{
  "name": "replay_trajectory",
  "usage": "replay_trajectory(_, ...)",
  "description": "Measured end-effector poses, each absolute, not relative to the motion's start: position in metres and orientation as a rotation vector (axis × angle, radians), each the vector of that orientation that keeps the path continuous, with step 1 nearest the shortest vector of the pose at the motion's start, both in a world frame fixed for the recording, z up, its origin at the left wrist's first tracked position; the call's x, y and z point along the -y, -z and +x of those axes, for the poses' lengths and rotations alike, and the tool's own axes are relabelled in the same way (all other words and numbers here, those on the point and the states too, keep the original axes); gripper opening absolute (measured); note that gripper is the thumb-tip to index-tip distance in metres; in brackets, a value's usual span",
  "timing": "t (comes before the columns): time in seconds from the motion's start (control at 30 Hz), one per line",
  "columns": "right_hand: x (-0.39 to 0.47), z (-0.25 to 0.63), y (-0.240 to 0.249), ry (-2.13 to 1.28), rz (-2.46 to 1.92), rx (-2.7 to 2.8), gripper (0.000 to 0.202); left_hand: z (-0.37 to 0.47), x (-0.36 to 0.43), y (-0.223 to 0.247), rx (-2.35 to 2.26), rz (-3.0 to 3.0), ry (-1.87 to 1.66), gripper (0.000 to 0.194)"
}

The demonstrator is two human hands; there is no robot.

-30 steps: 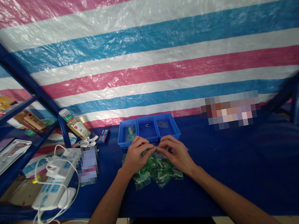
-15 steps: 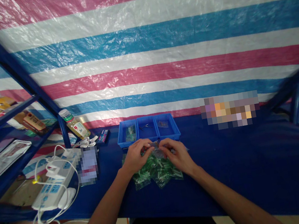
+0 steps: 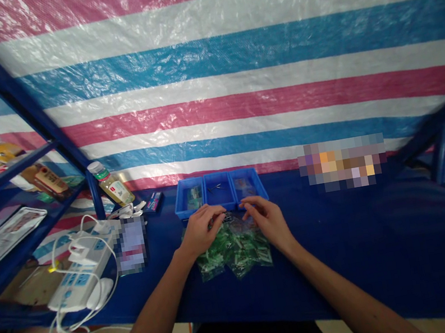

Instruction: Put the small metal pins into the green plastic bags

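My left hand (image 3: 203, 229) is curled, thumb and fingers drawn together, just in front of the blue bins. Dark small parts show at its fingertips; whether they are gripped I cannot make out. Opposite it, my right hand (image 3: 270, 224) hovers with bent fingers apart and nothing visible in them. Below both hands lies a pile of small clear plastic bags (image 3: 241, 254) with green pieces inside. Behind stand three joined blue bins: the left bin (image 3: 178, 202) holds bagged green pieces, the middle bin (image 3: 220, 200) a thin metal tool like tweezers, the right bin (image 3: 259, 186) small clear bags.
On the left are a power strip (image 3: 69, 286) with tangled white cables, a blurred-out flat object (image 3: 131, 247), a drink bottle (image 3: 112, 186) and a small dark packet (image 3: 154, 201). A blue shelf frame (image 3: 94, 193) rises there. A pixelated patch (image 3: 344, 164) covers something at the back right.
My hands have moved apart, and the clear bag between them is no longer held up. My right hand's fingers have spread. More clear plastic shows in the right bin.
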State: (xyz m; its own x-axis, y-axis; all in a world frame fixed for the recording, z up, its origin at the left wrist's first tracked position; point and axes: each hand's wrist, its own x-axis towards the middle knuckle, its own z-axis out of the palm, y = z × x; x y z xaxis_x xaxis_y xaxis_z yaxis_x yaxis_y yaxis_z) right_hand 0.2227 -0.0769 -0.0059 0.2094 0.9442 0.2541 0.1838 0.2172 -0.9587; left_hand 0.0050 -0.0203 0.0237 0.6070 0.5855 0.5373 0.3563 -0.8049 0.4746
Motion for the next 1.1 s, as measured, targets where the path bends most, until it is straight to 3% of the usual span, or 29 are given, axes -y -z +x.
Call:
replay_trajectory(0.3,0.083,0.218,0.005,-0.418,-1.455,1.873,0.016,0.003,0.016,-0.019,-0.901,2.528,-0.868,0.022)
replay_trajectory(0.7,0.084,0.217,0.004,-0.232,-1.650,2.178,0.030,0.006,0.017,-0.018,-1.230,2.664,-0.381,0.027)
replay_trajectory(1.1,0.085,0.212,-0.001,-0.226,-1.681,2.235,0.026,0.012,0.019,-0.023,-1.385,2.610,-0.265,0.024)
